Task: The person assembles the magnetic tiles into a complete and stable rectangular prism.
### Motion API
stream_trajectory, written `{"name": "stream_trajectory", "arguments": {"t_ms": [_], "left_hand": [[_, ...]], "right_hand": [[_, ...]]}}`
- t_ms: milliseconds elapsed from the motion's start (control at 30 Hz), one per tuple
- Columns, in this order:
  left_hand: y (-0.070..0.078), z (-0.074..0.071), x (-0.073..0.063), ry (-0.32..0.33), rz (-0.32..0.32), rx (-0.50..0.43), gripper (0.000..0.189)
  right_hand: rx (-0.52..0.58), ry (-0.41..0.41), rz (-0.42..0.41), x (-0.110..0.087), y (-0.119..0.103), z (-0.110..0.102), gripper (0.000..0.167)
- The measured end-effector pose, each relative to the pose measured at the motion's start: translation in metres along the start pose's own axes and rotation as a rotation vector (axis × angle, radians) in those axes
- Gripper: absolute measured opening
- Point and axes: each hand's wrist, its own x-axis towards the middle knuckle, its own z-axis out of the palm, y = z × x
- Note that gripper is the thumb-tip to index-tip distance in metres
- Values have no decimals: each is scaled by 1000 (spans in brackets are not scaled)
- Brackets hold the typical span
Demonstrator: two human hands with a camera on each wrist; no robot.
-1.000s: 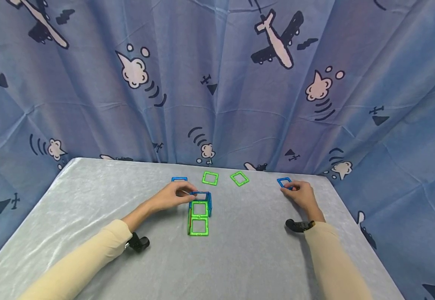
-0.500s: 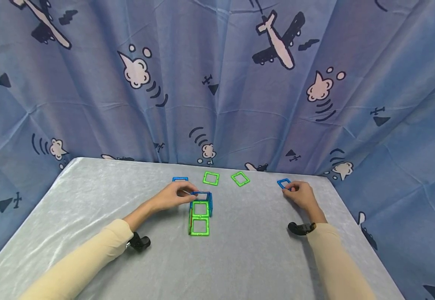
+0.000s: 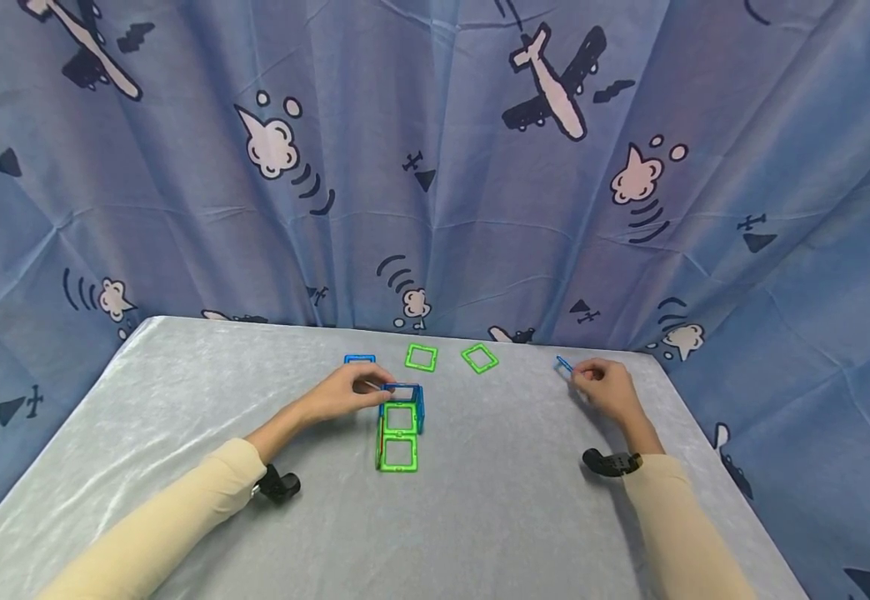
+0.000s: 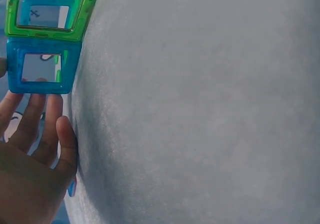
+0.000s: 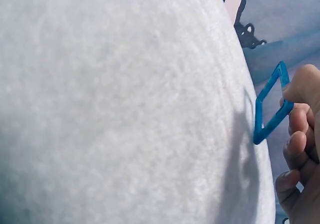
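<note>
A structure of magnetic tiles (image 3: 401, 435) stands on the table, open square frames in green with blue ones at its far end. My left hand (image 3: 343, 392) holds the blue end from the left, thumb and forefinger at its upper edge. In the left wrist view, the other fingers of the left hand (image 4: 37, 144) extend beside a blue tile (image 4: 44, 87). On the right, my right hand (image 3: 606, 390) pinches a blue square magnetic tile (image 5: 259, 116) by one corner, tilted up off the cloth. Its shadow falls on the cloth in the right wrist view.
Two green square tiles, one straight (image 3: 422, 369) and one turned like a diamond (image 3: 480, 371), lie flat near the far edge. A blue tile (image 3: 360, 358) lies partly hidden behind the left hand. A printed curtain (image 3: 435, 167) hangs behind the cloth-covered table (image 3: 510, 517).
My right hand has lifted and tipped the blue tile from lying nearly flat to edge-on, drawing slightly right. The left hand and the structure have stayed put.
</note>
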Motion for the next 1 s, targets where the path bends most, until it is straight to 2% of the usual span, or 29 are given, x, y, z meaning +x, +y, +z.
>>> {"name": "stream_trajectory", "arguments": {"t_ms": [167, 300, 500, 800, 1000], "left_hand": [[0, 0, 0, -3, 4, -1, 24], [2, 0, 0, -5, -16, -13, 24], [4, 0, -1, -3, -3, -28, 25], [3, 0, -1, -6, -18, -35, 26], [3, 1, -1, -4, 5, -30, 25]], "right_hand": [[6, 7, -18, -2, -4, -3, 13], [10, 17, -34, -4, -7, -4, 13], [-9, 29, -73, -8, -11, -5, 11], [-31, 74, -121, -16, -18, -1, 8], [-20, 89, -142, -20, -24, 4, 7]]}}
